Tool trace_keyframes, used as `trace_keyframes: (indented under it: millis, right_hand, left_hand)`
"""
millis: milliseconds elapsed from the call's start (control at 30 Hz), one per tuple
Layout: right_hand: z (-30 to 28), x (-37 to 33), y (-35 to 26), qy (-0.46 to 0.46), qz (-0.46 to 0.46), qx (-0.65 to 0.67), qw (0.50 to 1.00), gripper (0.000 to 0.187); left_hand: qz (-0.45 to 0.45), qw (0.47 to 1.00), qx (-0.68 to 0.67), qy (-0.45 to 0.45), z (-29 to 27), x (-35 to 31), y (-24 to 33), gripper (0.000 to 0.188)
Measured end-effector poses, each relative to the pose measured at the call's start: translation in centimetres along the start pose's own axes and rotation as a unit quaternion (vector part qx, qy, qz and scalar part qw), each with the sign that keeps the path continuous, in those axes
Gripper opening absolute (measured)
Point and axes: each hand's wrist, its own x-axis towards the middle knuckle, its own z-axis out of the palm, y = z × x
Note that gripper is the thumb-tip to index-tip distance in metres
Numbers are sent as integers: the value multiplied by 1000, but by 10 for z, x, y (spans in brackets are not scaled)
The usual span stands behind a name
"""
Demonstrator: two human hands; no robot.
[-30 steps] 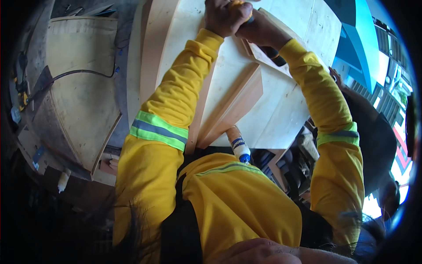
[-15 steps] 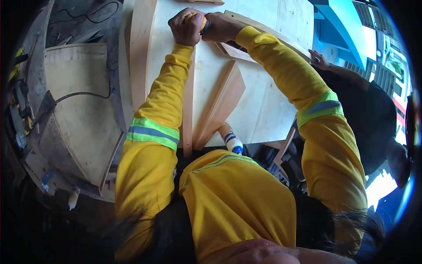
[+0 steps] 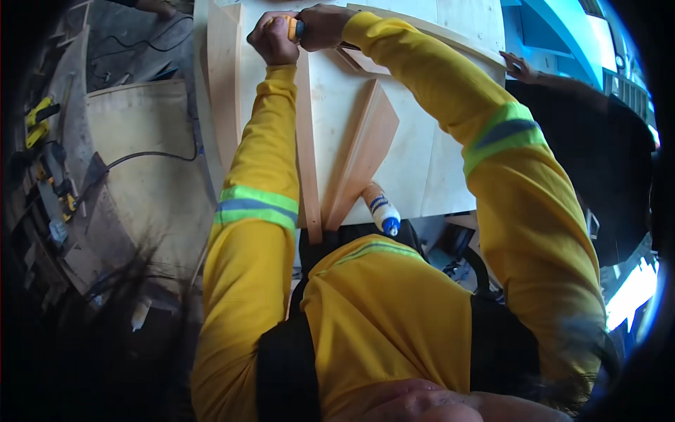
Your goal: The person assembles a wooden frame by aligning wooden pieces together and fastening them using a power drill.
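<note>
At the far side of the work panel, my left hand (image 3: pixel 273 36) is closed around a yellow-orange tool with a dark end (image 3: pixel 294 29); its kind is mostly hidden by my fingers. My right hand (image 3: pixel 323 27) is closed against that dark end, and what its fingers grip cannot be made out. Below my hands, a narrow wooden strip (image 3: pixel 308 155) runs toward me on the pale plywood panel (image 3: pixel 415 158). To its right a wider wooden board (image 3: pixel 365 148) stands at a slant. A white glue bottle with a blue cap (image 3: pixel 382 207) lies by the near edge.
A tall wooden board (image 3: pixel 225 91) stands left of my arm, and a long one (image 3: pixel 450 42) runs along the far right. A co-worker's hand (image 3: pixel 520 67) rests at the right edge. Another person's hand (image 3: pixel 158 7) shows top left, near a black cable (image 3: pixel 151 153).
Both hands, still together on the yellow-orange tool, sit slightly farther left and higher in the picture. The view has shifted too. Another person's hand has appeared at the top left.
</note>
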Motion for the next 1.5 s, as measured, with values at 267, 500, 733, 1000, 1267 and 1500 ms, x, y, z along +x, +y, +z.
trace_keyframes:
  millis: [267, 500, 733, 1000, 1267, 1500]
  right_hand:
    - [16, -58, 56, 46, -47, 127, 990, 25]
    - [87, -288, 118, 233, -8, 178, 956, 65]
    - [238, -408, 174, 300, 208, 227, 903, 78]
    - [268, -427, 180, 270, 267, 140, 914, 90]
    - [276, -419, 198, 248, 220, 190, 924, 91]
    - [215, -380, 165, 264, 171, 92, 945, 90]
  left_hand:
    - [43, 992, 98, 67, 23, -77, 23, 51]
    - [-184, 792, 581, -22, 17, -162, -2, 67]
    - [-222, 788, 574, -12, 24, -149, -6, 61]
    - [-237, 785, 572, -16, 27, -144, 12, 56]
    - [-108, 832, 544, 7, -7, -183, -25, 85]
    - [-143, 816, 559, -12, -14, -257, 14, 94]
